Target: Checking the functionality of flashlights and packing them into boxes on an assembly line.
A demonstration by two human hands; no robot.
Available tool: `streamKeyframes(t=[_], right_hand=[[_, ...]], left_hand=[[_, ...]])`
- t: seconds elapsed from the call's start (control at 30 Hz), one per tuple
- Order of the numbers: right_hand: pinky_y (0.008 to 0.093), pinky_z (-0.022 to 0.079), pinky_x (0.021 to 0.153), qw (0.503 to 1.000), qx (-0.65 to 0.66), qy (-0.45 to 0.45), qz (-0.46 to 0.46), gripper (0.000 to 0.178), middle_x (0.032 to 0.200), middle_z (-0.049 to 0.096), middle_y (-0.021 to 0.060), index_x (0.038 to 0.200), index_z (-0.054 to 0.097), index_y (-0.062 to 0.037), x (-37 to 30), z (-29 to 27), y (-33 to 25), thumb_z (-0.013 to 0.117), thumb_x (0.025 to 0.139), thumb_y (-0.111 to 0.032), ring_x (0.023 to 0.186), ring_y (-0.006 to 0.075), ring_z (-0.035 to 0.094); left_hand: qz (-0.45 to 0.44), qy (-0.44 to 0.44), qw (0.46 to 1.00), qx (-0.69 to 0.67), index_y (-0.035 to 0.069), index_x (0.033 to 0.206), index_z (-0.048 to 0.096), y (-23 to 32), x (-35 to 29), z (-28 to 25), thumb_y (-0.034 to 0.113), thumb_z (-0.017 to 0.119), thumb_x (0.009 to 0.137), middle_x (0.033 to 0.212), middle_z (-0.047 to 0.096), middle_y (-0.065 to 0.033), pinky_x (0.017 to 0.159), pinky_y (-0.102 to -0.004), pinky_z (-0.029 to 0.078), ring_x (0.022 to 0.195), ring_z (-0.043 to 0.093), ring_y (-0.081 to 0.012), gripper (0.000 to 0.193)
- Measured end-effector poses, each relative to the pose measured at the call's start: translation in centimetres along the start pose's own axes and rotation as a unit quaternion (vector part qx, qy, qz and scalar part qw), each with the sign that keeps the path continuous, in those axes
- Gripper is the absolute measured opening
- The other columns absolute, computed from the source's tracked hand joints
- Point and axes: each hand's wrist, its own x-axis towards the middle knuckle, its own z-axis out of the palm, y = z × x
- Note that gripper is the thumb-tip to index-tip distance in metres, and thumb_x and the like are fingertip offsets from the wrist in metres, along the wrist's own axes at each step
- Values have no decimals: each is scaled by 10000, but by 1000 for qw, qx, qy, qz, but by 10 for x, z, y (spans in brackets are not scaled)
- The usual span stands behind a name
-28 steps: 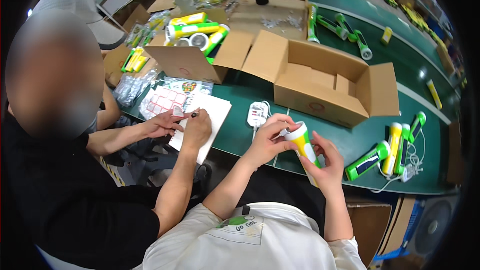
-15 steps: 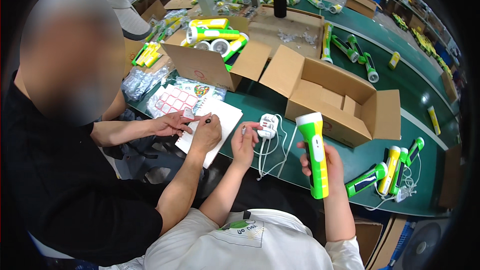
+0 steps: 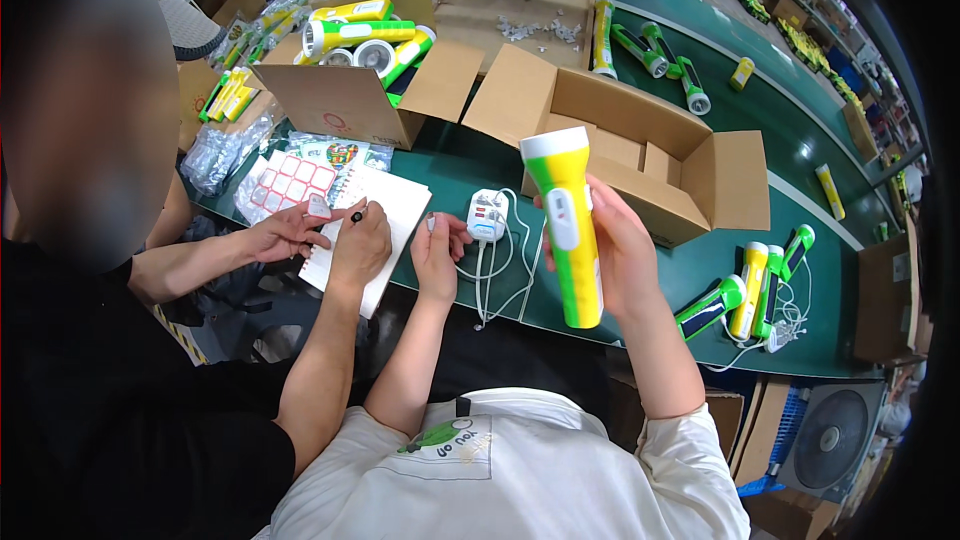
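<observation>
My right hand (image 3: 627, 248) is wrapped round a yellow-and-green flashlight (image 3: 572, 255), held upright above the table's front edge with its white head up. A small slide switch and an oval panel show on its side. My left hand (image 3: 437, 258) is closed, with a small pale tip showing at the fingers; I cannot tell what it is. Just right of that hand lies a white power strip (image 3: 487, 215) with white cables. At my left, another person's hand (image 3: 362, 245) holds a black pen over a white notebook (image 3: 392, 202); their other hand holds a small sticker.
Ahead stands an open cardboard box (image 3: 690, 208); another box (image 3: 335, 108) at left is full of flashlights. Several flashlights and a white cable (image 3: 790, 320) lie at the right. More flashlights (image 3: 655, 55) lie farther back, beside a wooden tray (image 3: 480, 15).
The view has shifted right and down. In my right hand the flashlight has turned, showing more yellow side. My left hand stays beside the power strip, its fingers drawn in.
</observation>
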Motion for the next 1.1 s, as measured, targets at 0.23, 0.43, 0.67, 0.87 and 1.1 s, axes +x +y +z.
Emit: streamKeyframes(t=[0.23, 0.43, 0.67, 0.87, 1.1], right_hand=[[318, 502, 641, 996, 35, -76, -42, 413, 1035, 562, 138, 1215, 419, -20, 27, 1, -12, 487, 924, -305, 752, 183, 588], [265, 456, 680, 941, -215, -58, -256, 598, 910, 616, 87, 1353, 332, -102, 117, 57, -59, 624, 843, -212, 832, 134, 584], [260, 472, 733, 799, -376, -88, -461, 787, 967, 567, 46, 1415, 268, -196, 245, 136, -80, 708, 765, -124, 850, 118, 556], [305, 462, 851, 800, -367, -94, -465, 574, 1060, 537, 93, 1152, 460, -106, 332, 176, -34, 730, 647, -64, 969, 188, 562], [336, 482, 783, 813, -473, -39, -338, 568, 963, 598, 116, 1057, 474, -74, 381, 156, 17, 808, 607, -165, 889, 227, 606]], left_hand=[[-1, 3, 1000, -4, 55, 832, 555, -1, -1, 2, 308, 413, 975, 669, 540, -6, 502, -170, 307, 557, 421, -32, 324], [4, -36, 999, 36, 53, 782, 543, -4, -1, 0, 279, 431, 968, 633, 510, 9, 505, -187, 312, 545, 410, -36, 313], [20, -34, 996, 81, 43, 751, 520, 1, -3, 0, 282, 426, 969, 612, 476, 8, 527, -208, 330, 562, 432, -54, 337], [43, -18, 992, 114, -2, 741, 491, 1, -1, 3, 228, 449, 959, 583, 496, -62, 509, -267, 371, 531, 481, -120, 320], [17, -21, 994, 107, -12, 740, 488, 6, -1, 2, 224, 453, 958, 592, 498, -68, 506, -270, 367, 530, 469, -124, 322]])
